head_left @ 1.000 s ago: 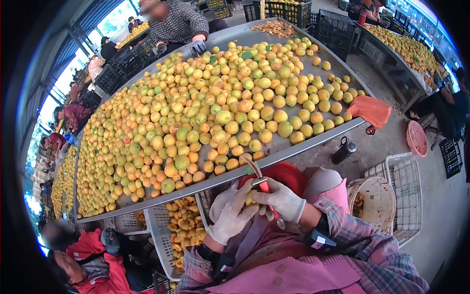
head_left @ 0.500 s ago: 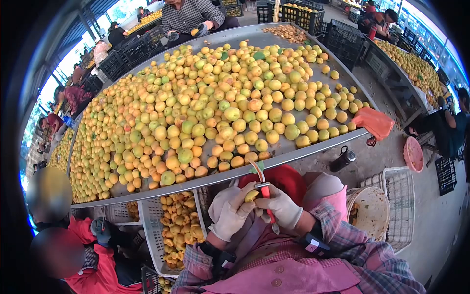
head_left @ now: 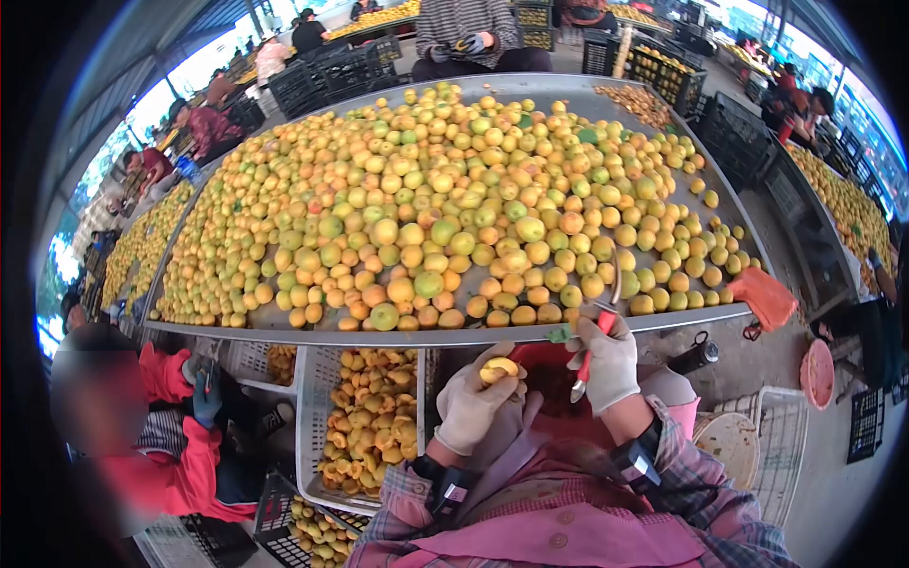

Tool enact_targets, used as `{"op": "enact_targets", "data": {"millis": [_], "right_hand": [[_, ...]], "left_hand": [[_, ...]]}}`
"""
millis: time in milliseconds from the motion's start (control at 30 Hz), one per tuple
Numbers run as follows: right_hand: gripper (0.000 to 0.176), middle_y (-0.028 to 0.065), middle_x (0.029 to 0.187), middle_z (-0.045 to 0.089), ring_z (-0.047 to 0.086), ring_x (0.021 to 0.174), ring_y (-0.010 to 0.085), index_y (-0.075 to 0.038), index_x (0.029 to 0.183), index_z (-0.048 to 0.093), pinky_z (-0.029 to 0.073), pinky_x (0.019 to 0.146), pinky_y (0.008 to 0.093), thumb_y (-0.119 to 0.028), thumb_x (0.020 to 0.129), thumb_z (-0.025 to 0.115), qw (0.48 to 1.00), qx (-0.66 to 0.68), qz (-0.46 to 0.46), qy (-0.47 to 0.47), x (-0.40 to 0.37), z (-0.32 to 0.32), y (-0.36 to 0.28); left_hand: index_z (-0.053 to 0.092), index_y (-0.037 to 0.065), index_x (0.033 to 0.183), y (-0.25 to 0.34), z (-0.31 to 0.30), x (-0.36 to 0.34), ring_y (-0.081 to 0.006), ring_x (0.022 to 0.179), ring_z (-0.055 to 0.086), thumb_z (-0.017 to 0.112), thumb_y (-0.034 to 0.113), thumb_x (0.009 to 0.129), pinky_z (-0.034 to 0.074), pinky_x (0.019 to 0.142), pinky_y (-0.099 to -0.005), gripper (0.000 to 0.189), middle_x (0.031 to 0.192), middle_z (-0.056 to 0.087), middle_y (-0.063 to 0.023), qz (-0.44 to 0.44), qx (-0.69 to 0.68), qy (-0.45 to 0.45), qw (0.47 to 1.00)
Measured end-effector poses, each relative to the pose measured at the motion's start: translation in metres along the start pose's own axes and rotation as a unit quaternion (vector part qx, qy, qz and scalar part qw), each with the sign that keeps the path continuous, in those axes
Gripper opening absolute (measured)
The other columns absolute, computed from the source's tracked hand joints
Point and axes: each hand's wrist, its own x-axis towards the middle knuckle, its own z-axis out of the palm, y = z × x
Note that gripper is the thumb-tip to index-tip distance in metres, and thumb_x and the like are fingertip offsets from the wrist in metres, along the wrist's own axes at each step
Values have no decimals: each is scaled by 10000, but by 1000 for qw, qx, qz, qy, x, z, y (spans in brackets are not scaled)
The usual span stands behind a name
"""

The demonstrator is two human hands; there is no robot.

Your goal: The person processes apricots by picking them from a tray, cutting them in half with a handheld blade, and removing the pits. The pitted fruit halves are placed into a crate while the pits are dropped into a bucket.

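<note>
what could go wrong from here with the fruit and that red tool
The held fruit sits near the fingertips of the gloved left hand, so it might slip and drop. The red-handled tool in the right hand could nick the left glove if the hands meet carelessly. Loose fruit lies close to the near table rim; a bump might send some over.

A dark bottle (head_left: 696,354), a pink basin (head_left: 817,375) and a black crate (head_left: 864,425) sit on the floor (head_left: 757,367).
</note>
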Motion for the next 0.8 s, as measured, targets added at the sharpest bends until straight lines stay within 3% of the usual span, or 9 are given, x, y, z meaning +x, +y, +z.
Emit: {"op": "enact_targets", "data": {"millis": [100,167,300,367,433,500,567,733,800], "right_hand": [[263,7,864,650,600,709,59,5,1140,625,498,570,224,-83,898,677,939,-147,-46,-308,-45,44,-28],[268,-13,864,636,572,742,35,14,1157,624,475,606,216,-71,906,661,925,-83,-1,-372,-62,63,-29],[240,-19,848,631,574,747,42,7,1144,628,460,653,194,-42,909,638,963,-123,20,-238,-38,57,-16],[247,-8,862,640,580,764,53,7,1145,623,473,681,205,-55,908,647,967,-132,35,-217,-35,49,-15],[249,-33,675,568,461,496,22,-16,1143,619,365,440,196,-84,907,655,946,-194,-42,-256,-29,36,4],[265,-30,672,568,460,492,26,-25,1141,621,355,429,200,-123,900,672,948,-176,-38,-263,-27,29,9],[268,49,898,667,601,824,91,18,1099,620,512,747,261,-101,866,683,923,-285,24,-256,-25,26,3],[424,201,945,671,657,899,372,-18,1089,613,524,802,393,-292,785,720,877,-392,-69,-267,-9,11,19],[418,201,949,669,656,903,374,-18,1095,607,522,803,399,-282,787,710,865,-411,-86,-276,-5,7,20]], "left_hand": [[568,-12,1258,-10,-7,0,-138,767,642,626,77,930,528,682,-260,345,940,670,-64,34,50,29,998],[601,-15,1167,-35,-31,4,-115,753,628,626,51,910,510,647,-255,266,882,658,-39,190,280,40,940],[603,-9,1152,10,-5,-8,-100,724,605,613,67,923,495,638,-237,241,838,632,-17,13,53,24,998],[596,-4,1177,11,-6,-8,-99,720,599,607,70,929,497,647,-229,260,847,627,-13,24,46,16,999],[539,26,1288,6,-14,-6,-95,819,593,668,221,941,493,724,-236,419,991,642,-20,21,64,-25,997],[546,26,1283,3,-14,-1,-96,793,593,688,219,922,498,710,-241,434,971,645,-17,23,84,-29,996],[595,3,1216,3,-11,5,-82,793,613,710,192,889,502,698,-239,395,933,661,-34,50,240,-19,969],[653,21,1122,7,9,10,-228,817,673,730,151,796,528,717,-329,360,912,685,-119,168,412,18,895],[663,32,1104,5,9,12,-292,845,677,736,147,766,531,734,-366,364,922,684,-148,222,473,27,852]]}}
